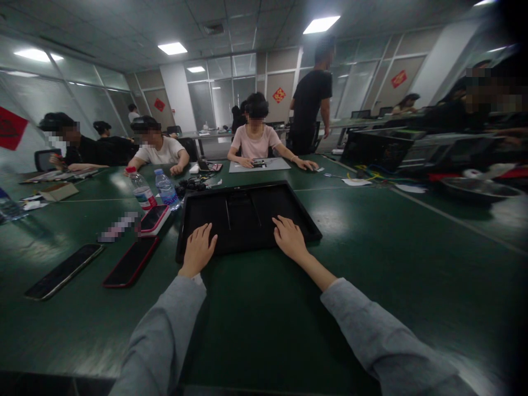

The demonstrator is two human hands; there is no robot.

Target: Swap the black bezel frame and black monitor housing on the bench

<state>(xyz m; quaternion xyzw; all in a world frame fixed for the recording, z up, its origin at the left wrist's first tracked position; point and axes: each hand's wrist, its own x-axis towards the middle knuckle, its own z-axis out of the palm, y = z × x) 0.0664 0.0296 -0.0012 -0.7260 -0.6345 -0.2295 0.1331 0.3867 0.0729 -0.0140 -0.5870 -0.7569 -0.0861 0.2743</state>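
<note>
A black tray lies on the green table in front of me, with thin dark tools barely visible inside it. My left hand rests flat on the tray's near left edge, fingers stretched out. My right hand lies flat on the near right part of the tray, fingers spread. Neither hand holds anything. Both arms wear grey sleeves.
Three phones lie left of the tray: a dark one, a red-cased one and another. Two water bottles stand behind them. Several people sit across the table; one works on a grey mat. Equipment crowds the right.
</note>
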